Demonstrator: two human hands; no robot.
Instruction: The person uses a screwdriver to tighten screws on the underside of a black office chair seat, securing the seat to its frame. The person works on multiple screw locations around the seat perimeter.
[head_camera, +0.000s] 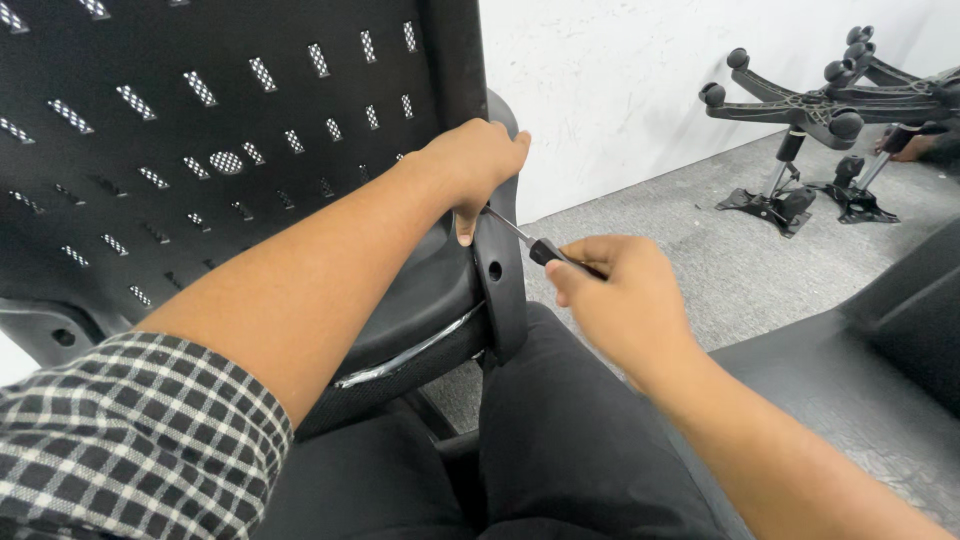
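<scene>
Head view looks down on a black office chair backrest (230, 150) with a perforated mesh panel, tipped across the person's lap. The left hand (478, 165) is clamped over the backrest's plastic edge frame (497, 270), thumb hooked under. The right hand (618, 300) is closed around the handle of a screwdriver (535, 247), whose thin shaft runs up and left to meet the frame just below the left hand's thumb.

Risks, as I judge them: the screwdriver tip sits very near the left thumb, so a slip off the fastener could drive it into that hand. The shaft meets the frame at a slant, which could let it cam out and chew the screw head or scratch the plastic. The backrest rests only on the lap and one gripping hand, so a hard push could shift it sideways.

Right of the backrest lies grey carpet floor (720, 250), running up to a plain white wall (640, 90). Well beyond the backrest, at the far right, two black five-star chair bases (830, 105) lie upturned, casters in the air and gas cylinders pointing down. A dark seat part (880, 350) lies close on the right.
</scene>
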